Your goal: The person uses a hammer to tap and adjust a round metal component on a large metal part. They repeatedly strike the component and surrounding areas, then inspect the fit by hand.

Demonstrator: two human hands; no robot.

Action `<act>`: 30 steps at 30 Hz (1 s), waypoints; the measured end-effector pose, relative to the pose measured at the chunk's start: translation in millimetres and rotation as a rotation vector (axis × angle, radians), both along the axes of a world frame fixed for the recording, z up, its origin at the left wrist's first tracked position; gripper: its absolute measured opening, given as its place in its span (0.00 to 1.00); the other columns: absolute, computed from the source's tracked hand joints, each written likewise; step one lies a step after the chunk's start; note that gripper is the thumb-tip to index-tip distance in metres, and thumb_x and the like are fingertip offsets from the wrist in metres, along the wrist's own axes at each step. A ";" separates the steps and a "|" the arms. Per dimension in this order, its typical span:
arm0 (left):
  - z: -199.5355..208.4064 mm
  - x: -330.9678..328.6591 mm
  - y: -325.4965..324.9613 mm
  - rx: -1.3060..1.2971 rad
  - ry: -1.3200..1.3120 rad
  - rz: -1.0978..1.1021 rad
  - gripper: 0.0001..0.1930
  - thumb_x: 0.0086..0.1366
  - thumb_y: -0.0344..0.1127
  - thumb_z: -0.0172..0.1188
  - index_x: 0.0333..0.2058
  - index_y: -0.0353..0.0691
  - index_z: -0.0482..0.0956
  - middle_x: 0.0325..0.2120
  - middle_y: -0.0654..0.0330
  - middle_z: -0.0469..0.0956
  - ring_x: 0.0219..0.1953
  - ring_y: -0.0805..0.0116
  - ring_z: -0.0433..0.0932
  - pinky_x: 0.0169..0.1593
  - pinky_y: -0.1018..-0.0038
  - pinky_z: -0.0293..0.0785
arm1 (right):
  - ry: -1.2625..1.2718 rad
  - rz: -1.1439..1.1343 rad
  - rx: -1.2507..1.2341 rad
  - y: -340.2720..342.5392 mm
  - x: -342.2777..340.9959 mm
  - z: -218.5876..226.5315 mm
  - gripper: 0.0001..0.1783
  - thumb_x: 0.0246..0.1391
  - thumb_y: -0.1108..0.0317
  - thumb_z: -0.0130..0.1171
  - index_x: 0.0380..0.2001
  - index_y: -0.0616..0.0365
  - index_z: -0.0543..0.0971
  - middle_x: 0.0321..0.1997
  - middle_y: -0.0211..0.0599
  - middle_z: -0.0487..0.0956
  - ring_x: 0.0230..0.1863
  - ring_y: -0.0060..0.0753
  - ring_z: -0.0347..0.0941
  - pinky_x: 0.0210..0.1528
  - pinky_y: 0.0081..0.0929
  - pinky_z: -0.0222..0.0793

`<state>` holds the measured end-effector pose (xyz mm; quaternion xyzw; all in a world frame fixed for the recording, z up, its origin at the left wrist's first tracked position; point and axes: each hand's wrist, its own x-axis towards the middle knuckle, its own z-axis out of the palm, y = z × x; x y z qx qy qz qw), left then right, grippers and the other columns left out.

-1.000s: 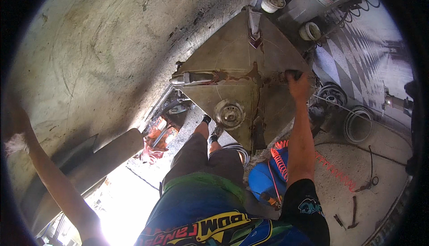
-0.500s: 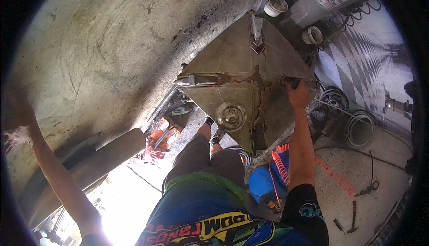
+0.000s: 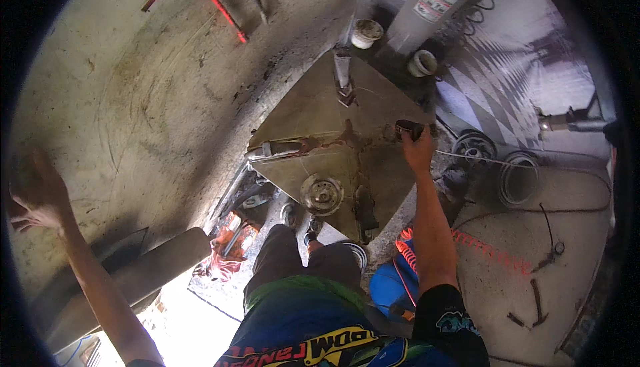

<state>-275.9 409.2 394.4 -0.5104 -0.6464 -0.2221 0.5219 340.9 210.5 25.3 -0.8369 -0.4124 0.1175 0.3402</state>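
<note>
My right hand (image 3: 419,147) is closed around a small dark rounded piece (image 3: 408,128) at the right corner of a square metal turntable (image 3: 390,177). Whether that piece is loose or part of the turntable, I cannot tell. Worn metal jaws sit along the plate's cross-shaped slots: one far jaw (image 3: 343,74), one left jaw (image 3: 279,149) and a darker near jaw (image 3: 366,217). At the near left edge is a round metal disc (image 3: 321,194). Well away to the left, my left hand (image 3: 43,197) is held out with its fingers spread and nothing in it.
A stained pale surface (image 3: 147,94) fills the left, with a red-handled tool (image 3: 230,20) at its top. Two white tubs (image 3: 367,34) (image 3: 422,64) stand by a grey post (image 3: 427,7). Coiled cable (image 3: 518,179), a blue rounded tank (image 3: 390,280) and an orange spiral hose (image 3: 490,250) lie rightward.
The whole view has shifted, bringing more of the red-handled tool in. My right hand and the dark piece sit slightly farther up relative to the plate. My left hand shows more fully, still spread.
</note>
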 end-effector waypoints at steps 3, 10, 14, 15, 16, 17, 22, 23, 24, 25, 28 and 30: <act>-87.7 28.4 -56.3 -0.297 -0.363 -0.803 0.24 0.67 0.53 0.63 0.54 0.46 0.76 0.54 0.53 0.73 0.54 0.54 0.72 0.57 0.56 0.64 | 0.279 -0.144 -0.026 -33.9 0.7 39.3 0.29 0.57 0.57 0.68 0.55 0.63 0.72 0.50 0.51 0.81 0.47 0.48 0.80 0.44 0.43 0.77; -511.3 133.9 -321.2 -2.455 -1.219 -0.777 0.38 0.73 0.66 0.46 0.62 0.35 0.72 0.58 0.42 0.76 0.64 0.44 0.69 0.66 0.53 0.64 | 0.688 -0.528 0.327 -131.3 -44.7 85.6 0.26 0.58 0.56 0.67 0.55 0.57 0.73 0.42 0.34 0.80 0.36 0.30 0.78 0.28 0.26 0.79; -582.2 124.7 -391.6 -3.080 -0.876 -0.701 0.50 0.70 0.76 0.34 0.67 0.31 0.65 0.63 0.43 0.70 0.63 0.51 0.70 0.67 0.58 0.64 | 0.721 -0.560 0.262 -195.6 -84.6 90.8 0.30 0.59 0.60 0.67 0.59 0.58 0.66 0.41 0.39 0.81 0.32 0.32 0.79 0.26 0.32 0.82; -589.4 115.6 -380.5 -2.996 -0.980 -0.390 0.43 0.72 0.73 0.39 0.59 0.35 0.74 0.49 0.48 0.80 0.46 0.57 0.80 0.52 0.59 0.77 | 0.638 -0.581 0.294 -210.0 -93.0 92.9 0.32 0.58 0.62 0.69 0.60 0.58 0.65 0.40 0.39 0.81 0.32 0.32 0.80 0.26 0.31 0.82; -594.5 114.0 -372.4 -2.989 -1.014 -0.324 0.41 0.71 0.71 0.42 0.57 0.34 0.75 0.46 0.49 0.80 0.43 0.58 0.80 0.48 0.60 0.76 | 0.705 -0.675 0.305 -226.3 -101.0 98.4 0.35 0.57 0.63 0.71 0.63 0.57 0.65 0.42 0.39 0.82 0.33 0.32 0.80 0.25 0.28 0.80; -600.0 110.1 -365.2 -3.014 -1.012 -0.326 0.39 0.70 0.69 0.44 0.55 0.34 0.76 0.42 0.50 0.80 0.40 0.59 0.80 0.44 0.60 0.76 | 0.754 -0.618 0.316 -243.0 -102.8 106.6 0.39 0.56 0.62 0.71 0.66 0.58 0.63 0.47 0.40 0.82 0.36 0.32 0.81 0.25 0.26 0.79; -612.3 118.8 -373.8 -3.220 -0.711 -0.672 0.28 0.68 0.58 0.57 0.46 0.33 0.80 0.26 0.57 0.81 0.25 0.65 0.79 0.26 0.62 0.74 | 0.678 -0.869 0.703 -314.4 -102.5 167.0 0.36 0.55 0.60 0.70 0.62 0.61 0.68 0.52 0.37 0.82 0.41 0.34 0.82 0.30 0.29 0.81; -605.6 122.4 -380.0 -2.988 -0.419 -0.850 0.29 0.67 0.58 0.59 0.48 0.33 0.79 0.28 0.55 0.83 0.27 0.63 0.81 0.30 0.63 0.76 | 0.633 -0.891 0.729 -334.7 -93.7 187.6 0.34 0.55 0.60 0.70 0.61 0.62 0.70 0.52 0.37 0.82 0.41 0.34 0.82 0.30 0.30 0.81; -594.0 128.3 -386.7 -2.847 -0.082 -0.983 0.31 0.66 0.57 0.60 0.51 0.32 0.79 0.30 0.52 0.85 0.29 0.62 0.83 0.33 0.63 0.78 | 0.576 -0.896 0.752 -357.2 -78.9 211.7 0.33 0.55 0.60 0.70 0.60 0.62 0.71 0.52 0.38 0.82 0.42 0.34 0.82 0.30 0.30 0.81; -583.0 136.2 -380.7 -2.919 -0.056 -0.842 0.33 0.63 0.58 0.63 0.53 0.31 0.79 0.36 0.48 0.86 0.34 0.60 0.85 0.41 0.65 0.80 | 0.396 -0.974 0.703 -382.5 -61.3 237.4 0.31 0.55 0.60 0.69 0.58 0.63 0.72 0.52 0.38 0.82 0.41 0.34 0.82 0.30 0.30 0.82; -540.2 148.0 -350.8 -2.947 -0.118 -0.882 0.28 0.65 0.53 0.61 0.50 0.31 0.82 0.34 0.48 0.87 0.35 0.60 0.86 0.44 0.63 0.80 | -0.282 -1.010 0.328 -467.2 16.4 330.5 0.27 0.58 0.60 0.68 0.55 0.65 0.74 0.45 0.43 0.84 0.40 0.40 0.82 0.34 0.35 0.83; -524.4 152.5 -334.9 -2.879 -0.259 -0.891 0.25 0.66 0.49 0.59 0.50 0.32 0.83 0.35 0.49 0.87 0.37 0.60 0.86 0.47 0.62 0.80 | -0.974 -1.177 -0.279 -519.0 71.7 386.7 0.31 0.60 0.50 0.63 0.56 0.64 0.73 0.56 0.60 0.77 0.52 0.58 0.78 0.52 0.50 0.76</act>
